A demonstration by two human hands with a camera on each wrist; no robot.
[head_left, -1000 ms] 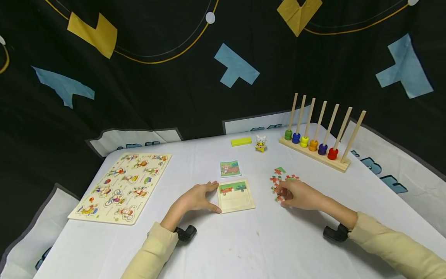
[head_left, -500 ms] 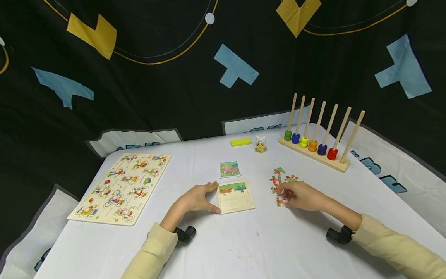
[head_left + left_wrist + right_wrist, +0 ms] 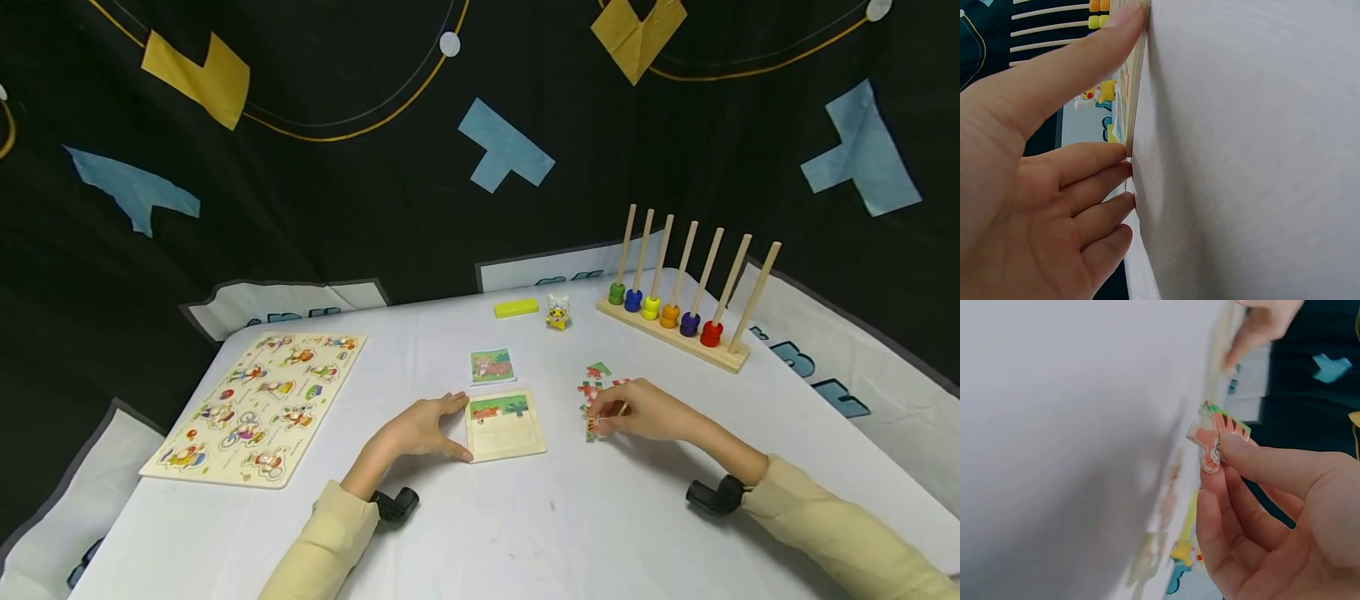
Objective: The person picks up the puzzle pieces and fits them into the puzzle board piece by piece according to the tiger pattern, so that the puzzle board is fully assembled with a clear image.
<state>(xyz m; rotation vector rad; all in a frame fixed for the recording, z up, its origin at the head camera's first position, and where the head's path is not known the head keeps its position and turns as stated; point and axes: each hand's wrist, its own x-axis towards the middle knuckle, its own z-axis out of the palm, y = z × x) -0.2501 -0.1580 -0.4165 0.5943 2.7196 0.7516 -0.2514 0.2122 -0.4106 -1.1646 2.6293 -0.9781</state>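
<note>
My right hand pinches a jigsaw puzzle piece between thumb and fingers, just over the loose pieces. The piece is orange with dark stripes and a green edge. Several loose puzzle pieces lie beside and partly under that hand, which hides some of them. My left hand touches the left side of a square wooden puzzle tray, thumb at the near corner and index finger at the far one. Its fingers are fairly straight. Green and orange pieces sit along the tray's far side; the rest shows bare wood.
Behind the tray lies a small picture card. A yellow bar and a small figurine stand farther back. At right is a wooden peg stand with coloured beads; at left, a large picture board.
My right hand has lifted slightly from the loose pieces and shifted left, now with a piece between its fingertips. The left hand stays at the tray's edge.
</note>
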